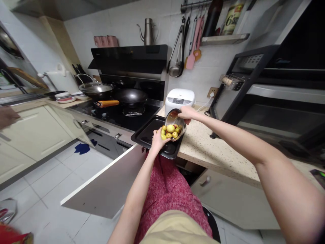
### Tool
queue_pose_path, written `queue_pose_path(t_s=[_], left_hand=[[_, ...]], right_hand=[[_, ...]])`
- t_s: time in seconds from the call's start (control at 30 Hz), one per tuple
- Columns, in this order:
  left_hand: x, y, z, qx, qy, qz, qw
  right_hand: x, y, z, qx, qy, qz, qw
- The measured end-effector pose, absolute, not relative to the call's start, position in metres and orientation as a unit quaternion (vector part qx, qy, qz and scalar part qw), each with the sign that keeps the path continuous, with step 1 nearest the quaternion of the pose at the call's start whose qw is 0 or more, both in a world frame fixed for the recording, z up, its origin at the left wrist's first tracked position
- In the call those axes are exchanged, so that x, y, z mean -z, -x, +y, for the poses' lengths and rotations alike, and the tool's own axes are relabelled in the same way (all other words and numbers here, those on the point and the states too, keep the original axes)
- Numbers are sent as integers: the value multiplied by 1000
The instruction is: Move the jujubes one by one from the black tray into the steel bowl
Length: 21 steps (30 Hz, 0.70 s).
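Observation:
My right hand (187, 114) grips the rim of a metal bowl (174, 117), which is tilted with its mouth toward my left hand. Several small round yellow-green fruits (170, 128), a few with reddish patches, are gathered at the bowl's lower side. Cupped against these fruits at the bowl's mouth is my left hand (157, 141), its thumb and fingers apart. Beneath both hands a black baking tray (146, 131) lies across the counter edge. Part of the tray is hidden by the bowl and my left hand.
A white rice cooker (179, 96) stands behind the bowl. To the left, a wok (130, 97) and a lidded pan (96, 88) sit on the stove. An open cabinet door (106, 184) juts out below the tray. Another person's blurred hand (8, 117) shows at the left edge.

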<state>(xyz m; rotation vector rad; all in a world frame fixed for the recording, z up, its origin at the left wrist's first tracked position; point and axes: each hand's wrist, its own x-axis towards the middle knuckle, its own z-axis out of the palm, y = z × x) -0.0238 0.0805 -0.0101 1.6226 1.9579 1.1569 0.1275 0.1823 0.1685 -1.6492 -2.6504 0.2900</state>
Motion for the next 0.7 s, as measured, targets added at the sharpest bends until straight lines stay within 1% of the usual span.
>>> queue_pose_path(t_s=[0.37, 0.7], left_hand=[[-3, 8, 70, -320, -568, 741, 160], [-12, 0, 60, -304, -555, 765, 118]], right_hand=[[-182, -119, 186, -48, 522, -851, -31], [-181, -121, 187, 12, 527, -849, -24]])
